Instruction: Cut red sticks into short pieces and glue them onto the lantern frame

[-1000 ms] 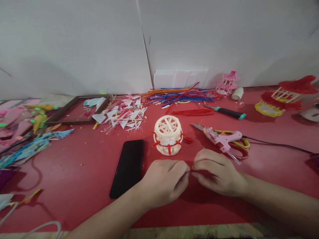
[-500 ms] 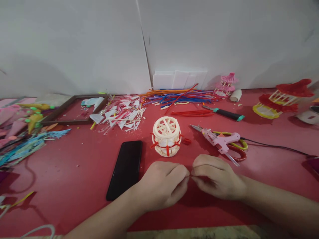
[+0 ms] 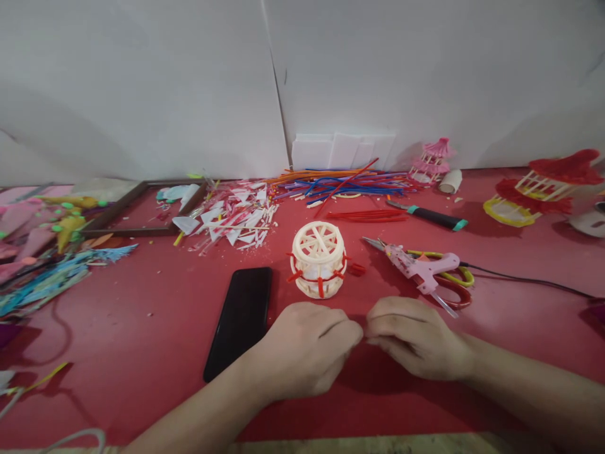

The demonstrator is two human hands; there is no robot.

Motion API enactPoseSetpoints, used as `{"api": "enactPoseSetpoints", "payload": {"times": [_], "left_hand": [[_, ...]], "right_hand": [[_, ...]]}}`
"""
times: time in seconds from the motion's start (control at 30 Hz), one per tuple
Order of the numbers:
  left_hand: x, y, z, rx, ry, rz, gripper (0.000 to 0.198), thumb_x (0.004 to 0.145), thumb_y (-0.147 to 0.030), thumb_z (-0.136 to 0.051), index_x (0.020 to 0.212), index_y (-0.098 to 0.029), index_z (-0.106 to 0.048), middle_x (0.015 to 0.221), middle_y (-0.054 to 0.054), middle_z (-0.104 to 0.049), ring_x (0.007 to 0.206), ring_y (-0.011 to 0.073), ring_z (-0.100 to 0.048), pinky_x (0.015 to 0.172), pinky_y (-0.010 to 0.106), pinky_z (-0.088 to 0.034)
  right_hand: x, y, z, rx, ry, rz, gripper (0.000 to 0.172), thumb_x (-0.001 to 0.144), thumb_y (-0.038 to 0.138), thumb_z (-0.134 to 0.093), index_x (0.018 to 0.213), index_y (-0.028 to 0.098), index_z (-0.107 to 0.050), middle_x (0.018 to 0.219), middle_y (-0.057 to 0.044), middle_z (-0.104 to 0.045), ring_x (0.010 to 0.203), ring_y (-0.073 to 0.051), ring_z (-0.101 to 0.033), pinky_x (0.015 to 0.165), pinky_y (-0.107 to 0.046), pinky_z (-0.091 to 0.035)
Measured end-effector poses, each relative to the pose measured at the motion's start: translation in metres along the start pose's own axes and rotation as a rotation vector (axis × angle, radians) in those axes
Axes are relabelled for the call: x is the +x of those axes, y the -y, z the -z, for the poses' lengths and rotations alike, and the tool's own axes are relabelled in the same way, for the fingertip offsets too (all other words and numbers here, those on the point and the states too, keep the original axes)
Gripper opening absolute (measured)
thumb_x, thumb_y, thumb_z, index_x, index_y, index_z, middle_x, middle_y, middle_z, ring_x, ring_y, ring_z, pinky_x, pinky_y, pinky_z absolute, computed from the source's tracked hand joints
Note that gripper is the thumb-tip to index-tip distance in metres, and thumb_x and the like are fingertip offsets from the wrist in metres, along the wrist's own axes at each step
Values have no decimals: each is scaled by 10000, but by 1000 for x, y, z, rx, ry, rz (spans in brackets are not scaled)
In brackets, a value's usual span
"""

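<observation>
My left hand (image 3: pixel 307 350) and my right hand (image 3: pixel 416 337) rest low on the red table (image 3: pixel 142 328), fingertips pinched together and meeting between them. What they pinch is hidden or too small to make out. Just beyond the hands stands a small cream round cage (image 3: pixel 318 258) with red strips around it. A black phone (image 3: pixel 241 318) lies flat to the left of my left hand. A pink glue gun (image 3: pixel 420 268) lies over scissors (image 3: pixel 454 284) with red and yellow handles, beyond my right hand.
Coloured straws (image 3: pixel 340 183) are piled at the back by the white wall. Cut pink and white scraps (image 3: pixel 231 217) lie beside a brown frame (image 3: pixel 137 211). A craft knife (image 3: pixel 432 216), a pink pagoda model (image 3: pixel 432 157) and a red and yellow model (image 3: pixel 543 186) sit on the right.
Both hands stay pinched together in nearly the same spot; the fingers shifted slightly. The view has drifted a little.
</observation>
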State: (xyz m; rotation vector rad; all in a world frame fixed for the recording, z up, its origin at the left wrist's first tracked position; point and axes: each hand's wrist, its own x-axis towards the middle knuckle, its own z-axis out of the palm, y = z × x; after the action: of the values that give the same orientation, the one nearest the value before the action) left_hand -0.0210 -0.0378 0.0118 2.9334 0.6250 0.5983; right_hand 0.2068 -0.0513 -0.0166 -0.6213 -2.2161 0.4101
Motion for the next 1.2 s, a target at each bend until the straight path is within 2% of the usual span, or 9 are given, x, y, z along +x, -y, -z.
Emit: {"api": "enactPoseSetpoints", "payload": {"times": [0.17,0.3,0.5,0.9,1.2], "left_hand": [[0,-1,-5,0,-62,23,81,893,-172,-492,847,-197,-553,689,-27,-614,577,151,-522,541,285,-382],[1,0,-6,15,-78,7,111,909,-194,-488,817,-198,-550,658,-36,-587,555,143,-505,521,291,-357],[2,-2,-6,40,-48,-13,161,913,-195,-464,779,-197,-554,638,-35,-570,533,146,-488,503,302,-335],[1,1,-8,-14,-41,57,84,856,-170,-505,794,-203,-550,664,-45,-607,542,135,-512,504,278,-352],[4,-1,-8,-22,-43,88,110,839,-152,-497,757,-193,-557,625,-43,-582,519,129,-484,487,271,-342]], "right_hand": [[-3,-1,-1,-35,-25,-6,109,908,112,-546,975,169,-611,837,-62,-682,757,-143,-605,696,-254,-512],[-3,0,-3,-23,-36,-10,94,889,109,-555,935,178,-598,790,-46,-657,707,-134,-576,658,-242,-499],[-1,2,-5,-77,-22,13,108,875,93,-540,906,190,-578,782,-39,-649,694,-134,-566,642,-241,-489],[0,-1,-5,-166,-28,18,97,877,119,-505,875,195,-565,750,-27,-654,671,-137,-558,626,-247,-477],[3,-1,-3,-202,-31,38,112,868,103,-501,870,195,-565,759,-30,-665,674,-135,-569,632,-240,-482]]}}
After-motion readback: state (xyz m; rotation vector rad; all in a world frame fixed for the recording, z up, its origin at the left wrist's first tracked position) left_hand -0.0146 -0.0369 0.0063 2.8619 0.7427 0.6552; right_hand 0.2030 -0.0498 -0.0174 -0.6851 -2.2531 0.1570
